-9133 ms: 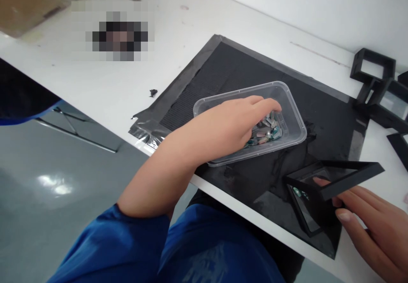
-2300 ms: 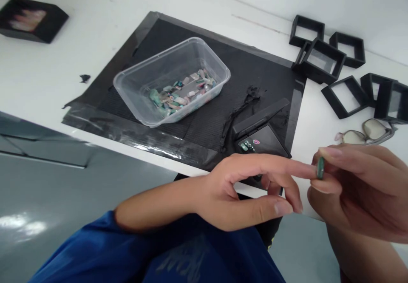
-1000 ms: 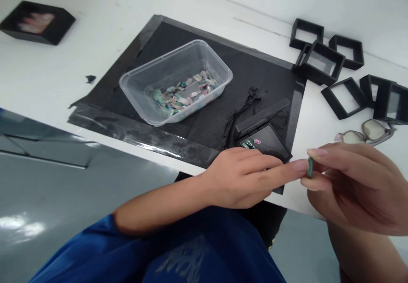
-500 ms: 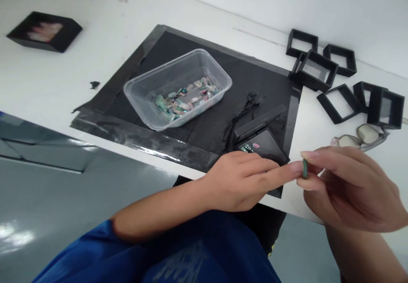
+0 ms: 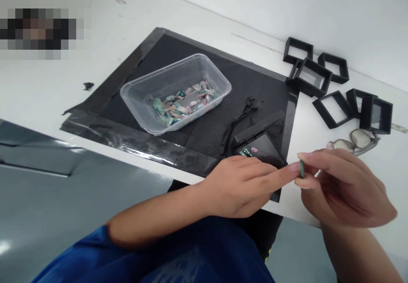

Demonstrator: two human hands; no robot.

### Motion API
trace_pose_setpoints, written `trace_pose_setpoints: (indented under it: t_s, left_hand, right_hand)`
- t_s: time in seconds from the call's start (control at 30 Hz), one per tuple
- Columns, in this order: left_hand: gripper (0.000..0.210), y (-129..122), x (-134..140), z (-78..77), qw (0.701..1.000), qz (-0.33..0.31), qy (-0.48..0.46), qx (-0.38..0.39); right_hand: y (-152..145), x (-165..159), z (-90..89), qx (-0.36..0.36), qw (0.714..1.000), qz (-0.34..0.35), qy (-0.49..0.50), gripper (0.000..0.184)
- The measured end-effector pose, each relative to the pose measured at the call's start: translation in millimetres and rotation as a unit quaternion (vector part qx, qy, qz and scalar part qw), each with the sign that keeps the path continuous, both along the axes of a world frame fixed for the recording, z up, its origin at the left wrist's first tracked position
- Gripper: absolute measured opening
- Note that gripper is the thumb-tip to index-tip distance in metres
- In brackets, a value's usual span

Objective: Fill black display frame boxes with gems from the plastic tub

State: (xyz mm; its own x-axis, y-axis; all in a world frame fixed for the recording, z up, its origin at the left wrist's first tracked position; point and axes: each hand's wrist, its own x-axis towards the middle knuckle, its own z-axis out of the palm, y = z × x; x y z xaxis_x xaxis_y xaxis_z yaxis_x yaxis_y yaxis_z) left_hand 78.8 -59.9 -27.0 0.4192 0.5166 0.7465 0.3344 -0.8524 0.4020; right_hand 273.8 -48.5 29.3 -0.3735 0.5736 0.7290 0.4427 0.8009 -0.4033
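My right hand (image 5: 347, 189) pinches a thin green piece (image 5: 301, 169), which looks like a flat stone, between thumb and fingers and holds it edge-on. Against its left face rests the stretched index fingertip of my left hand (image 5: 240, 185), whose other fingers are partly bent and whose palm is hidden. Just beyond my left hand lies an open black case (image 5: 267, 147) with a pink piece (image 5: 254, 150) and several small shiny green bits inside. A clear plastic tub (image 5: 175, 77) holding many mixed green, pink and white pieces stands farther left.
A black mat (image 5: 140, 121) taped to the white table (image 5: 105, 24) lies under the tub and case. Several black square frames (image 5: 314, 77) are grouped at the right, with eyeglasses (image 5: 360, 140) near them. A torn black scrap (image 5: 88, 86) lies left of the mat.
The camera view has shifted slightly. Both hands keep almost the same pose around the green piece, with the left fingertip still against it.
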Motion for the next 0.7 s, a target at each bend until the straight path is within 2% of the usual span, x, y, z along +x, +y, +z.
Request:
trace_pose_setpoints:
  t_s: [0.1,0.33,0.5,0.7]
  left_hand:
    - [0.041,-0.4,-1.1,1.0,1.000,-0.011,0.004,0.002]
    - [0.044,-2.3,1.1,-2.1,1.000,-0.006,-0.010,0.009]
    - [0.061,-5.2,3.1,-7.5,0.999,0.000,-0.045,-0.009]
    - [0.045,-4.2,4.0,-2.8,0.998,0.002,-0.053,-0.019]
  right_hand:
    - [-1.3,1.1,-1.5,-0.002,1.000,-0.007,0.001,0.051]
    - [-1.8,4.1,-2.7,-0.005,1.000,0.017,0.006,0.066]
    - [1.3,-0.2,-1.2,-0.025,0.999,0.020,0.009,0.056]
    - [4.4,-4.2,0.4,-0.049,0.998,0.016,0.019,0.049]
